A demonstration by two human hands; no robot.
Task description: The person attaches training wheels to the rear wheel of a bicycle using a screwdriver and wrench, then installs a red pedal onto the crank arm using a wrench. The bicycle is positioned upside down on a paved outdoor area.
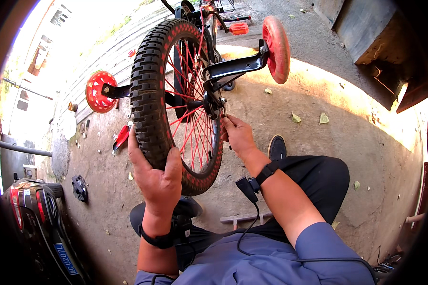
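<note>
An upturned child's bicycle stands in front of me with its rear wheel up: black knobby tyre, red spokes, red rim. My left hand grips the near side of the tyre from below. My right hand is closed at the wheel's axle and chain area, fingers pinched on a small part there; what it holds is hidden. Red training wheels stick out on black brackets, one at the left and one at the right. A red pedal shows beyond.
The ground is bare concrete with scattered leaves. A red-handled tool and a black pedal-like part lie to the left. A parked scooter's rear is at the lower left. A wooden structure stands at the upper right. My shoe rests nearby.
</note>
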